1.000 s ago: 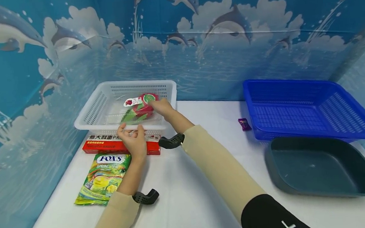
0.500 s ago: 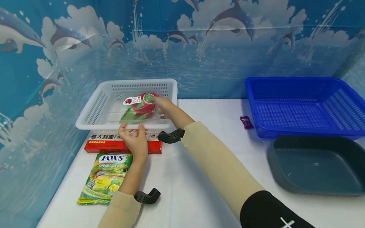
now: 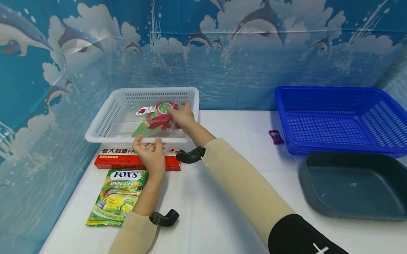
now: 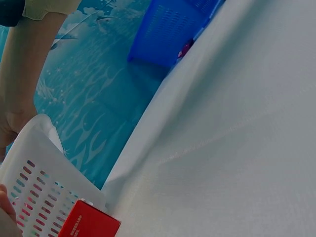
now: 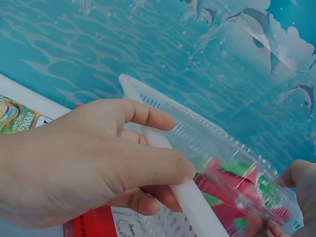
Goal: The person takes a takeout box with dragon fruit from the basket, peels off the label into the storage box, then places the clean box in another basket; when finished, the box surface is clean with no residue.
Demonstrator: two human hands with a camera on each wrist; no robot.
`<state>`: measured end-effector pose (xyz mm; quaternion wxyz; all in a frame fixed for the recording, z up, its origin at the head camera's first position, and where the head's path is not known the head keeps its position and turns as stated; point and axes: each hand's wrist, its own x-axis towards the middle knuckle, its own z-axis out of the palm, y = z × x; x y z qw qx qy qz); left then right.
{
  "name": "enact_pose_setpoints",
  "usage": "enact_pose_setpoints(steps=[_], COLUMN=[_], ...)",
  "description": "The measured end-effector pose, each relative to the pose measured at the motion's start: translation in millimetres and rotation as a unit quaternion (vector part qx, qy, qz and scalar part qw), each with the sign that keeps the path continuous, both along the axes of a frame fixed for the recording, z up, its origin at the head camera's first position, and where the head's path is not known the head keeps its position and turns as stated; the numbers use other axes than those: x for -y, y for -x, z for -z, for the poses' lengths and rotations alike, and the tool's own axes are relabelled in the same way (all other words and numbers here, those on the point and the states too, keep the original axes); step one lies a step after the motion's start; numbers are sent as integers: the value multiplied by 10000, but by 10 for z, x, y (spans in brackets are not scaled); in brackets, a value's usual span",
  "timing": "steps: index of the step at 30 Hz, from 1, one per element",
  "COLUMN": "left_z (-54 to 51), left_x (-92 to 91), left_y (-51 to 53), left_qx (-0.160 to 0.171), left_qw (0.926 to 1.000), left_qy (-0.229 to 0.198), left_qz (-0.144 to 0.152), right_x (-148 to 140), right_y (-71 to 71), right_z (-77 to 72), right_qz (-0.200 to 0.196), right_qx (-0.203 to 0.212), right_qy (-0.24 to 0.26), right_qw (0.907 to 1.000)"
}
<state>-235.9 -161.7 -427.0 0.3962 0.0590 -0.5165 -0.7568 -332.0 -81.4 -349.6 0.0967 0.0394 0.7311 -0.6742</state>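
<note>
A white perforated basket (image 3: 104, 125) stands at the back left. Inside it lies a clear plastic box holding a red-and-green dragon fruit (image 3: 158, 120), with a white label on the lid. My right hand (image 3: 184, 116) grips the box's right end, thumb on the lid and fingers round the far side. At the basket's front rim, my left hand (image 3: 151, 159) pinches the edge; the right wrist view shows its thumb (image 5: 173, 170) over the rim and its fingers on the outer side. Only a sliver of the left hand (image 4: 6, 212) enters the left wrist view.
A red pasta box (image 3: 120, 161) lies partly under the basket's front. Before it is a green FOX'S candy bag (image 3: 117, 197). At right are a blue basket (image 3: 334, 144), a dark green tub (image 3: 361, 214) and a small purple packet (image 3: 276, 137). A dolphin-print curtain hangs behind.
My right hand has shifted its fingers to the far side of the dragon fruit box, which has tilted slightly. The left hand stays on the basket rim.
</note>
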Motion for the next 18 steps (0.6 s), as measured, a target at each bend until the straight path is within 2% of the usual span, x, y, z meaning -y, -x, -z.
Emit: enact_pose_setpoints(steps=[6, 11, 18], left_z=[-2, 3, 8], left_x=[10, 5, 4], left_y=[3, 0, 4], left_qx=[19, 43, -7], left_qw=[10000, 10000, 10000], left_qy=[-38, -5, 40], left_qz=[37, 39, 39], right_x=[-4, 22, 37], right_y=[7, 0, -2], right_z=[4, 24, 44], right_qz=[-198, -159, -138], right_qx=[-255, -270, -599], right_qy=[-307, -472, -906], right_qw=[9990, 9984, 9940])
